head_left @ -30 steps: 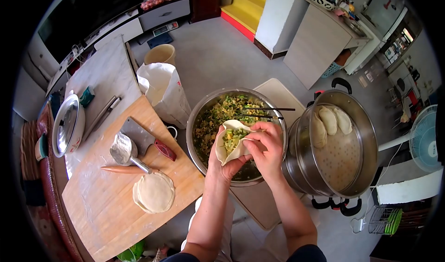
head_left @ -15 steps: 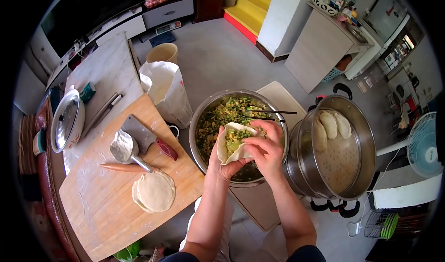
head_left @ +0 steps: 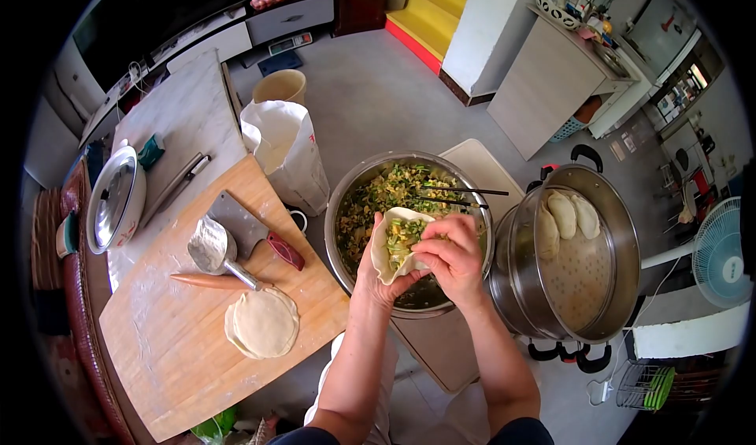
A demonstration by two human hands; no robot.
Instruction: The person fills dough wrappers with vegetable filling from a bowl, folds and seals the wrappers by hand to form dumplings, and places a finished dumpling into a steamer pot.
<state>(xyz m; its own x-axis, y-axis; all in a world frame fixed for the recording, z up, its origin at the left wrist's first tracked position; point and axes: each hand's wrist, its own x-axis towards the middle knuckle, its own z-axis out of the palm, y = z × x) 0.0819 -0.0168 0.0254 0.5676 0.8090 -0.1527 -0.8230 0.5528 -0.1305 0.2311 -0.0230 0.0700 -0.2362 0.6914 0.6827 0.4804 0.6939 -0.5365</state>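
Your left hand (head_left: pixel 379 281) cups a filled wrapper (head_left: pixel 400 248) at center; your right hand's (head_left: pixel 453 256) grip pinches its edge, fingertips nearly together.

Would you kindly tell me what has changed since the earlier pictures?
The filled wrapper has gone from pointed to rounder at the rim, the right hand pinching its edge. Nothing was let go; the left hand still cradles it, and the dumplings stayed put.
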